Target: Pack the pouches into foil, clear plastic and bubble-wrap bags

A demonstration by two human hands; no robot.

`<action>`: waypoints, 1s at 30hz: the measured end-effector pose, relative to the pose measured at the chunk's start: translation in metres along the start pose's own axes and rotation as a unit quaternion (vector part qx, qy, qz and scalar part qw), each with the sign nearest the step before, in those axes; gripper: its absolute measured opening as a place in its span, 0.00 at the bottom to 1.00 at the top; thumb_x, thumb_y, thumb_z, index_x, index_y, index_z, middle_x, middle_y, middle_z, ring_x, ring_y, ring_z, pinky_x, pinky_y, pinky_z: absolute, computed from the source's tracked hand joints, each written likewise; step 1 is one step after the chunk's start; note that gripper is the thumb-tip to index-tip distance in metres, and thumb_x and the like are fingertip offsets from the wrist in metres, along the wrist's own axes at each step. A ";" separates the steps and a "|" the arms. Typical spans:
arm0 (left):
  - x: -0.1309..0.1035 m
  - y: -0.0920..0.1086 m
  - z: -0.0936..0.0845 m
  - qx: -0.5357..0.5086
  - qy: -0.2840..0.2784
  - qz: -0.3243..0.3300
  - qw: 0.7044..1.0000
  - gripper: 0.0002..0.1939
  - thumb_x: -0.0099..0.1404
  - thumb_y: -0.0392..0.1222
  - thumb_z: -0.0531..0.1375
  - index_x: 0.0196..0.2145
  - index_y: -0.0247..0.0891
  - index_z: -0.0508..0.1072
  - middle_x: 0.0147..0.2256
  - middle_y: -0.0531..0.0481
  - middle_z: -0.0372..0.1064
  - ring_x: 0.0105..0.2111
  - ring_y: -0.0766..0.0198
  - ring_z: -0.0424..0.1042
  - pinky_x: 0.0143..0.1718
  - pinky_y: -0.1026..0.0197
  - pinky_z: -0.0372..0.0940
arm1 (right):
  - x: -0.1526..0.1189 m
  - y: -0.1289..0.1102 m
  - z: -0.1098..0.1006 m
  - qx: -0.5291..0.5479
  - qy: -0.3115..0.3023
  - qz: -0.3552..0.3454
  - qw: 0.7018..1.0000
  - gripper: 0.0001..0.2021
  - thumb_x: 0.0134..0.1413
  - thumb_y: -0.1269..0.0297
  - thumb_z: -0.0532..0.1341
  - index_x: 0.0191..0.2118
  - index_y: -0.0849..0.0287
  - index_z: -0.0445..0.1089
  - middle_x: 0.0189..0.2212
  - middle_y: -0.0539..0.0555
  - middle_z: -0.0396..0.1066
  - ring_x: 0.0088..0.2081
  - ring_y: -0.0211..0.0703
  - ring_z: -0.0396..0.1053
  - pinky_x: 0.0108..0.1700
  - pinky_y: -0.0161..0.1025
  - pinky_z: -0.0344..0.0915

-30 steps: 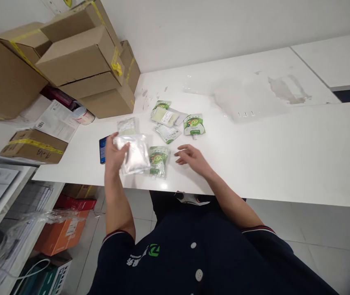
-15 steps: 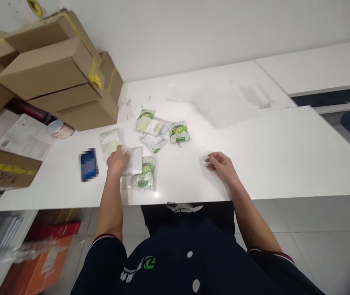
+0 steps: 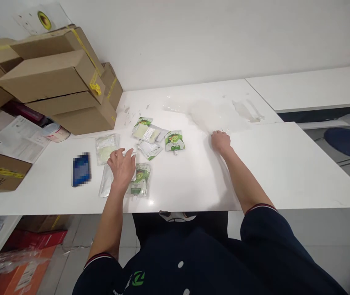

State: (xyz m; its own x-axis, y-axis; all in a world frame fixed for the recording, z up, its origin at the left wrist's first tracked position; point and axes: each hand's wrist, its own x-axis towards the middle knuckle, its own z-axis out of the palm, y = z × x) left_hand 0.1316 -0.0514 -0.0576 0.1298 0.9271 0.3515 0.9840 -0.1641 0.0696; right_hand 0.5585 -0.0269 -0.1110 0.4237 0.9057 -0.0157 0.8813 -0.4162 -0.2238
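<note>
My left hand [image 3: 122, 166], its fingers spread and bent, is over a white packet [image 3: 134, 174] and a clear plastic sleeve [image 3: 105, 182]. Beside it lies a green-and-white pouch in clear plastic [image 3: 142, 180]. A pale green bagged packet [image 3: 106, 148] sits just beyond the fingertips. My right hand [image 3: 221, 142] has its fingers curled down on the near edge of the clear plastic bags [image 3: 198, 112]; its fingertips are partly hidden. Between the hands are a loose pile of pouches [image 3: 146, 134] and a single spouted fruit pouch [image 3: 175, 141].
Stacked cardboard boxes [image 3: 67, 78] stand at the back left. A white tub [image 3: 56, 132] and a blurred blue item [image 3: 81, 169] are near them. The white table [image 3: 285, 172] ends close to my body. A dark blue stool [image 3: 348, 143] is at the right.
My right hand has moved forward from bare table to the clear plastic. My left hand has opened its fingers and let go of the white packet. The view has shifted slightly.
</note>
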 end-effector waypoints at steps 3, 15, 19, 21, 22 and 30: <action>-0.010 0.015 -0.006 -0.056 0.028 0.026 0.998 0.17 0.70 0.44 0.53 0.51 0.42 0.76 0.56 0.38 0.66 0.57 0.41 0.55 0.53 0.40 0.53 | -0.012 0.006 -0.004 0.006 0.003 -0.001 1.000 0.16 0.60 0.72 0.51 0.45 0.66 0.74 0.44 0.69 0.74 0.48 0.58 0.70 0.49 0.49 0.63; -0.042 0.143 0.017 -0.724 -0.327 -0.150 0.588 0.37 0.63 0.66 0.57 0.62 0.39 0.62 0.54 0.37 0.69 0.45 0.56 0.75 0.51 0.49 0.67 | -0.148 0.003 -0.025 0.734 0.037 0.041 0.677 0.18 0.46 0.49 0.68 0.26 0.55 0.60 0.19 0.44 0.60 0.20 0.34 0.59 0.24 0.33 0.61; -0.046 0.161 0.020 -0.790 -0.336 -0.187 0.477 0.34 0.57 0.64 0.64 0.51 0.37 0.72 0.44 0.40 0.76 0.40 0.57 0.76 0.43 0.53 0.70 | -0.177 -0.023 0.007 0.703 -0.034 0.088 0.705 0.16 0.52 0.46 0.62 0.29 0.54 0.65 0.23 0.49 0.69 0.24 0.41 0.67 0.27 0.39 0.68; -0.043 0.158 0.022 -0.775 -0.273 -0.192 0.536 0.26 0.54 0.59 0.68 0.40 0.34 0.77 0.35 0.44 0.77 0.35 0.60 0.76 0.38 0.58 0.69 | -0.183 -0.025 0.019 0.639 -0.097 0.104 0.756 0.20 0.55 0.42 0.57 0.33 0.55 0.70 0.26 0.54 0.73 0.27 0.46 0.71 0.28 0.43 0.71; -0.042 0.155 0.022 -0.762 -0.244 -0.193 0.569 0.24 0.53 0.58 0.69 0.36 0.33 0.77 0.31 0.45 0.77 0.32 0.61 0.75 0.36 0.59 0.68 | -0.184 -0.024 0.021 0.605 -0.109 0.114 0.781 0.23 0.57 0.39 0.54 0.36 0.56 0.71 0.29 0.57 0.75 0.29 0.48 0.73 0.29 0.45 0.72; -0.038 0.139 0.015 -0.615 -0.153 -0.104 0.767 0.18 0.60 0.52 0.63 0.23 0.34 0.73 0.21 0.53 0.69 0.24 0.67 0.65 0.28 0.64 0.59 | -0.192 -0.015 -0.007 0.497 -0.102 -0.131 0.852 0.52 0.47 0.41 0.66 0.72 0.46 0.39 0.71 0.61 0.43 0.65 0.58 0.57 0.60 0.57 0.63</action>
State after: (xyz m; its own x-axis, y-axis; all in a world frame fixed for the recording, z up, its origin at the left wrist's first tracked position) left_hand 0.2649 -0.1043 -0.0758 0.1934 0.9811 -0.0086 0.1530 -0.0215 0.9880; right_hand 0.4652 -0.1954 -0.0975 0.1042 0.9944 0.0150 0.2852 -0.0154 -0.9583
